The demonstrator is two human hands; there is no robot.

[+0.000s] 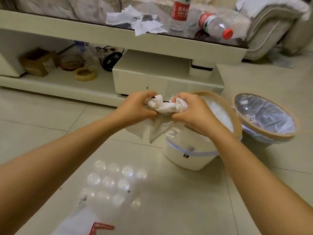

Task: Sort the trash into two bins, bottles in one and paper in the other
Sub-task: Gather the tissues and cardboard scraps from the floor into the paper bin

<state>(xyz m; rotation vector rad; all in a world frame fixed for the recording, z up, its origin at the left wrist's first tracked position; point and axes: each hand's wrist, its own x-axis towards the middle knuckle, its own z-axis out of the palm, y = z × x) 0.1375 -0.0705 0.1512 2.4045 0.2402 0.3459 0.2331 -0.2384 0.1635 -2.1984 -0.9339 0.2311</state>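
Both hands meet just over the near rim of the white bin [186, 156]: the left hand [137, 107] and right hand [191, 111] are each closed on an end of a crumpled paper wad [162, 107], scrunching it, with a loose tail hanging down. Just right of that bin, the second bin [265, 133] seems to hold a clear bottle already. Beyond the white bin, on the low table [67, 33], torn paper scraps [135, 21], a standing bottle [180, 12] and a lying bottle [216, 26] remain, so sorting looks partly done
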